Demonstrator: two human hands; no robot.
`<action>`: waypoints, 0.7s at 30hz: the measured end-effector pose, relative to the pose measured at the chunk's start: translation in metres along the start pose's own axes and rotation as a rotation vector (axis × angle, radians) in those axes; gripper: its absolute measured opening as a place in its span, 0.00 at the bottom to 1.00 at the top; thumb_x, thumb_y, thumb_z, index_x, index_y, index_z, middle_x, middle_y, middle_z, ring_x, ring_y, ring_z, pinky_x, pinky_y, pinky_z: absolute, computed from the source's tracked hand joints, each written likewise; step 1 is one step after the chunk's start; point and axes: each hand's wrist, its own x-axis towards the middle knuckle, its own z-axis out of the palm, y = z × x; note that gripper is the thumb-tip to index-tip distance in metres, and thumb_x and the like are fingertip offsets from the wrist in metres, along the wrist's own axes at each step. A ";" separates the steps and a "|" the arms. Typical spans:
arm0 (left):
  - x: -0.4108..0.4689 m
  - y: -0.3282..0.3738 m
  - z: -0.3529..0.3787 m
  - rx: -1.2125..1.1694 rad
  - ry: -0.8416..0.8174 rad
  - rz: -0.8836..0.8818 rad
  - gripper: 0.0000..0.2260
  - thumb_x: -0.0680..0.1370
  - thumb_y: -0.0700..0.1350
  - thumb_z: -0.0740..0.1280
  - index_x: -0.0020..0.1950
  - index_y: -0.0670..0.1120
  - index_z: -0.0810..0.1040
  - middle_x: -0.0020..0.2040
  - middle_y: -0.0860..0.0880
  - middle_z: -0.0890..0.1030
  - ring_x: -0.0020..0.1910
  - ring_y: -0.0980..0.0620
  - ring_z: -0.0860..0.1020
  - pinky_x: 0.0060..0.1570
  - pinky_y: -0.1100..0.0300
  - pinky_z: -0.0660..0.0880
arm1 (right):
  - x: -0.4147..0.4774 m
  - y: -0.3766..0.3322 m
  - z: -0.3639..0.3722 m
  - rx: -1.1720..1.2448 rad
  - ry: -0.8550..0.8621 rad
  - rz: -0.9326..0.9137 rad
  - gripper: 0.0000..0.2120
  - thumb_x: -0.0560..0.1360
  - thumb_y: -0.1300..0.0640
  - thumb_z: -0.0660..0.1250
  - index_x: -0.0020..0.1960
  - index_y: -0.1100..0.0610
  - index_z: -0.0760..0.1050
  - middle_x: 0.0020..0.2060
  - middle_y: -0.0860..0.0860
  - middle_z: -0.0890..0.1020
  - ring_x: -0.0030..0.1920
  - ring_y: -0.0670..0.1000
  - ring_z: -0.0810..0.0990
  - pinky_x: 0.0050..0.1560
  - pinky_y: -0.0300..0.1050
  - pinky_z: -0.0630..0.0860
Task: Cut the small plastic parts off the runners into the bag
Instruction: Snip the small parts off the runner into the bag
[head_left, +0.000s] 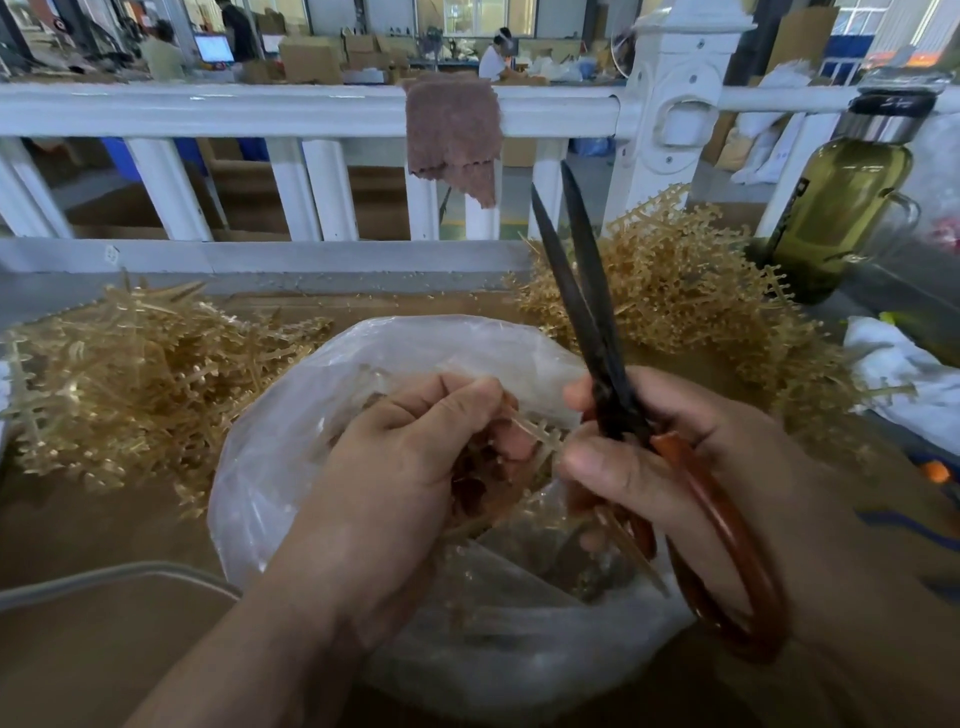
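**Over the bag, scissors up**

I'm looking down at a brown cardboard-coloured work surface (78, 525). The clear plastic bag (322, 415) sits open in the middle of it, right in front of me, with amber bits lying inside. The left hand (405, 452) is over the bag's mouth, fingers curled round a short comb-like runner (540, 434). The right hand (691, 467) is wrapped round the red-brown handles of the scissors (587, 291); the dark blades point up and away, slightly apart, just beside that runner.

A tangled pile of golden runners (130, 374) lies left of the bag, and a taller heap (675, 291) lies to the right. Behind them runs a white railing (260, 109) with a brownish cloth (452, 135) draped over it. A green-tinted bottle (836, 208) with a dark cap stands at the far right. Beyond the rail is a workshop hall: cartons, a lit monitor (214, 48), people at benches.

Writing: the bottle carries a dark label, which I cannot read.
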 end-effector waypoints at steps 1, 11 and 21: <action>-0.001 -0.001 0.001 0.000 -0.005 -0.004 0.12 0.73 0.51 0.69 0.43 0.41 0.83 0.38 0.40 0.82 0.33 0.49 0.80 0.29 0.60 0.76 | 0.000 0.002 0.004 0.065 0.001 0.008 0.20 0.67 0.39 0.76 0.57 0.40 0.79 0.43 0.46 0.86 0.38 0.50 0.86 0.34 0.42 0.81; -0.001 0.007 -0.004 -0.282 -0.277 -0.261 0.26 0.63 0.52 0.83 0.53 0.37 0.84 0.47 0.37 0.85 0.42 0.43 0.86 0.38 0.52 0.83 | 0.005 0.009 0.006 0.378 0.288 -0.084 0.13 0.67 0.54 0.75 0.51 0.45 0.81 0.36 0.51 0.82 0.32 0.51 0.82 0.31 0.43 0.78; -0.002 0.000 0.003 -0.081 -0.120 -0.097 0.05 0.66 0.44 0.75 0.39 0.43 0.85 0.36 0.44 0.83 0.31 0.51 0.81 0.26 0.61 0.75 | 0.006 0.010 0.007 0.336 0.293 -0.115 0.14 0.69 0.52 0.76 0.53 0.45 0.80 0.39 0.50 0.83 0.35 0.52 0.85 0.34 0.46 0.81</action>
